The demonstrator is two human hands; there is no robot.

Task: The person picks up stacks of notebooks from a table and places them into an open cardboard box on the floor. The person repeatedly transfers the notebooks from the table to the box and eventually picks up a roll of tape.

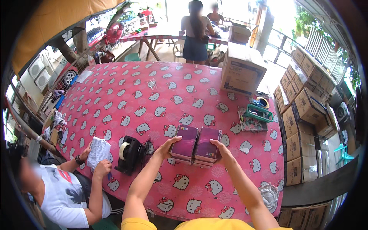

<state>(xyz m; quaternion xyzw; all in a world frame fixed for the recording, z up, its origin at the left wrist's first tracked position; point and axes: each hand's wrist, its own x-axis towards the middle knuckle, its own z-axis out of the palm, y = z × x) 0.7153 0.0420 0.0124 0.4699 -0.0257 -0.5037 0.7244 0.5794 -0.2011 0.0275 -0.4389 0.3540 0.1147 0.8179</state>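
Observation:
Two stacks of small purple notebooks sit side by side on the pink tablecloth in front of me. My left hand [168, 148] grips the outer side of the left notebook stack [184, 141], thumb near its top cover. Around the right side of the right notebook stack [207, 142] my right hand [222, 150] is closed, thumb on the upper corner. The stacks stand nearly touching, slightly angled to each other. What my fingers do beneath and behind the stacks is hidden. Left of them is a black tape dispenser [130, 155] with a roll of tape.
At my left a seated person holds a white paper bundle [99, 153] and a pen. A green basket [259, 113], a tape roll [262, 102] and a cardboard box [243, 69] stand at the right. Crumpled white cloth [269, 197] lies near the right edge. Stacked cartons [301, 147] flank the table.

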